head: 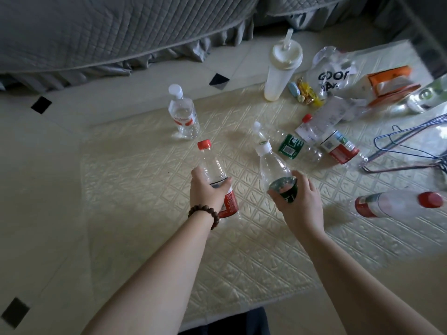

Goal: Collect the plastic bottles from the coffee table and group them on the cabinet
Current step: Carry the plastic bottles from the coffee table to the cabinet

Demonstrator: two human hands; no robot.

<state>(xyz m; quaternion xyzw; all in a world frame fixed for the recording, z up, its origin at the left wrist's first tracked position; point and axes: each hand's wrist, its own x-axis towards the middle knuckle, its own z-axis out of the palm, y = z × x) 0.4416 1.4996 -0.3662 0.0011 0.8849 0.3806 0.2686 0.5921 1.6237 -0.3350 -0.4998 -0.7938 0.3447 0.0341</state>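
Note:
My left hand (205, 191) grips a clear bottle with a red cap and red label (212, 165), held upright over the coffee table (145, 201). My right hand (298, 201) grips a clear bottle with a white cap and green label (272, 165), also upright. A white-capped bottle (183, 113) stands at the far left of the table. Two bottles lie on their sides in the middle: a green-labelled one (290, 145) and a red-capped one (336, 143). Another red-capped bottle (396, 204) lies at the right edge.
A tall white tumbler with a straw (281, 68) stands at the back. Beside it are sweets (307, 93), a plastic bag (333, 73), an orange tissue pack (391, 84) and wire hangers (411, 146). A grey-covered sofa (96, 32) lies beyond the table.

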